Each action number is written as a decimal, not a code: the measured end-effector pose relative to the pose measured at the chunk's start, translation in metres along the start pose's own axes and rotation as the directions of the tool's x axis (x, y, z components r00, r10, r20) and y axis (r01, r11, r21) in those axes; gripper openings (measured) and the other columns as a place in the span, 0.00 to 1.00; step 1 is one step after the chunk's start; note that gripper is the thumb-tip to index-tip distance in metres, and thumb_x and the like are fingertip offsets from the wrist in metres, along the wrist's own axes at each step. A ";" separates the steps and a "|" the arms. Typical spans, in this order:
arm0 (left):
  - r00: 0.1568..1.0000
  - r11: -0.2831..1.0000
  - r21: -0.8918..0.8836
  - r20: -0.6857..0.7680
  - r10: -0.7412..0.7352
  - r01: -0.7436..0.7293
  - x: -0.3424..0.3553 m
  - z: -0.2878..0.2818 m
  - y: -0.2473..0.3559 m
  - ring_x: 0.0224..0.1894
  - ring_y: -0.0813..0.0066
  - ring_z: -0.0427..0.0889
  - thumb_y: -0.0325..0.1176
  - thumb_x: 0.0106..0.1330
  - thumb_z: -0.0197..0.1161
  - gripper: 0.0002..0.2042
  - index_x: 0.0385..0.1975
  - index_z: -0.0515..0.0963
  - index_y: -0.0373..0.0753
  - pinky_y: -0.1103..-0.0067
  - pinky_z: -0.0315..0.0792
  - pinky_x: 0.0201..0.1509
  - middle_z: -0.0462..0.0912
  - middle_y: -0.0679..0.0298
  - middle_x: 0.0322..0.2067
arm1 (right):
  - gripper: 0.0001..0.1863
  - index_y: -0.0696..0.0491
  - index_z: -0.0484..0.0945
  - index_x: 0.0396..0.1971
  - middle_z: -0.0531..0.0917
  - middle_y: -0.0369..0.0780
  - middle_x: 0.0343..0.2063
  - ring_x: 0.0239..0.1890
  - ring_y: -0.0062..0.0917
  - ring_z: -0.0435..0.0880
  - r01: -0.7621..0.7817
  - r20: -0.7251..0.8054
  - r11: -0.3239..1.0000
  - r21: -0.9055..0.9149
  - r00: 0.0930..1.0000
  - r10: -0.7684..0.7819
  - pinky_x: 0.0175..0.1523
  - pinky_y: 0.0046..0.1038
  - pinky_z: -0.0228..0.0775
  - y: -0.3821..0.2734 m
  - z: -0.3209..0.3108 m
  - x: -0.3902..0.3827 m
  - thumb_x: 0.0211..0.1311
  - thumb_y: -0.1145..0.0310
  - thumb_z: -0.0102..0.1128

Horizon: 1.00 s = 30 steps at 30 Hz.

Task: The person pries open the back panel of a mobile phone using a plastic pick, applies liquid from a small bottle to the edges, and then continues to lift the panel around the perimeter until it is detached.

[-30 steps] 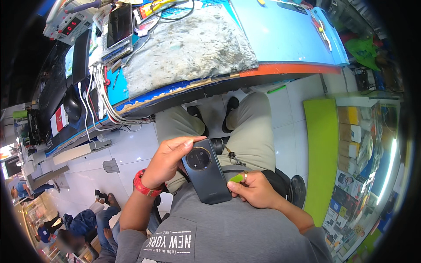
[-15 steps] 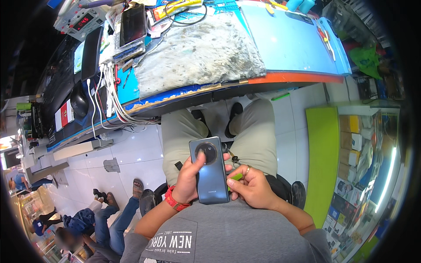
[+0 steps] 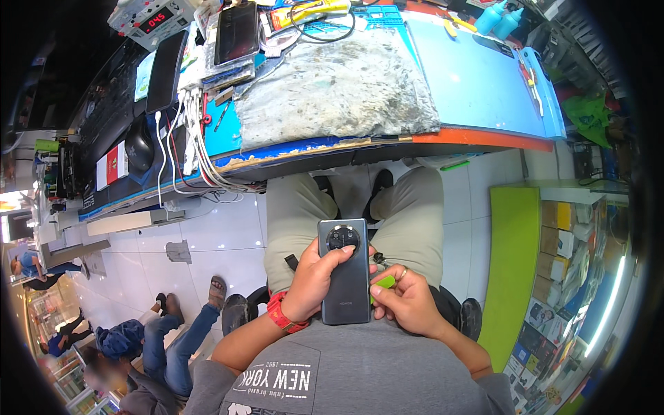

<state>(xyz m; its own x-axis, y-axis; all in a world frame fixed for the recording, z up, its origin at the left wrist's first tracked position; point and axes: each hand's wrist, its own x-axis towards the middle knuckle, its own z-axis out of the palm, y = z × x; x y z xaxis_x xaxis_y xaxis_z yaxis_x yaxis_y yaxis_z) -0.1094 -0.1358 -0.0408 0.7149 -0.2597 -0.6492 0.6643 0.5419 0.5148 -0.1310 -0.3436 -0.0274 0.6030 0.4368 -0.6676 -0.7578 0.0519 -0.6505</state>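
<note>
A dark grey smartphone [image 3: 346,290] lies back up over my lap, its round camera bump at the top. My left hand [image 3: 310,288] is closed on the phone from the left, thumb across the lower part of the camera bump, red wristband behind it. My right hand [image 3: 409,304] pinches a small bright green flat tool [image 3: 387,282] against the phone's right edge. A bunch of keys [image 3: 379,256] hangs at my trousers just beyond that hand, partly hidden.
The workbench ahead carries a stained mat [image 3: 335,90], blue mat [image 3: 477,76], phones [image 3: 235,33], cables, black mouse [image 3: 142,145] and power supply [image 3: 155,21]. A green-edged display cabinet [image 3: 508,256] stands right. People [image 3: 124,339] sit and stand at lower left.
The phone has moved a little right and turned upright. My left hand has slid from its top corner to its side, thumb onto the camera bump. The bench appears slightly lower in view.
</note>
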 end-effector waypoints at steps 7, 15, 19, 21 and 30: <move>0.999 0.992 -0.122 0.038 0.032 -0.027 0.000 0.001 0.004 0.46 0.55 0.88 0.33 0.73 0.56 0.19 0.60 0.65 0.32 0.64 0.85 0.49 0.81 0.44 0.51 | 0.06 0.55 0.75 0.42 0.82 0.34 0.30 0.26 0.14 0.82 0.052 -0.007 0.999 0.007 0.999 -0.052 0.29 0.17 0.72 0.000 0.002 0.001 0.73 0.69 0.60; 0.994 0.985 0.132 0.014 0.110 -0.111 0.001 0.002 0.006 0.41 0.58 0.89 0.32 0.70 0.59 0.19 0.57 0.67 0.32 0.67 0.85 0.45 0.84 0.46 0.45 | 0.05 0.57 0.75 0.40 0.82 0.37 0.28 0.25 0.16 0.83 0.071 -0.028 0.997 -0.009 0.997 -0.072 0.30 0.17 0.77 0.001 0.007 0.002 0.72 0.73 0.60; 0.992 0.982 0.141 0.010 0.127 -0.127 0.003 0.001 0.003 0.40 0.59 0.89 0.32 0.69 0.59 0.19 0.56 0.68 0.32 0.68 0.85 0.44 0.84 0.47 0.44 | 0.05 0.57 0.75 0.41 0.82 0.37 0.28 0.25 0.15 0.83 0.087 -0.024 0.996 -0.011 0.996 -0.087 0.31 0.18 0.77 0.003 0.006 0.002 0.72 0.73 0.60; 0.993 0.982 0.145 -0.002 0.119 -0.117 0.003 0.002 0.003 0.40 0.59 0.88 0.32 0.69 0.59 0.19 0.56 0.68 0.32 0.68 0.85 0.45 0.84 0.46 0.44 | 0.05 0.57 0.75 0.41 0.82 0.37 0.28 0.25 0.15 0.83 0.091 -0.025 0.996 -0.016 0.995 -0.092 0.31 0.18 0.77 0.003 0.006 0.002 0.72 0.73 0.60; 0.981 0.973 -0.205 0.140 0.134 -0.103 0.007 -0.003 0.000 0.46 0.58 0.87 0.40 0.76 0.57 0.21 0.61 0.66 0.34 0.67 0.85 0.48 0.81 0.45 0.51 | 0.05 0.58 0.73 0.40 0.82 0.38 0.29 0.27 0.17 0.83 0.208 -0.115 0.977 0.043 0.973 -0.202 0.31 0.20 0.76 0.004 0.008 0.008 0.73 0.74 0.59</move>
<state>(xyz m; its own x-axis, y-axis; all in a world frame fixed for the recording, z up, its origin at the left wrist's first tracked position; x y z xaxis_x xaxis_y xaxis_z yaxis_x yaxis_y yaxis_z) -0.1049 -0.1351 -0.0476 0.8206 -0.2941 -0.4900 0.5280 0.7182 0.4533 -0.1309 -0.3324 -0.0323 0.7681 0.3111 -0.5597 -0.6258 0.1798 -0.7590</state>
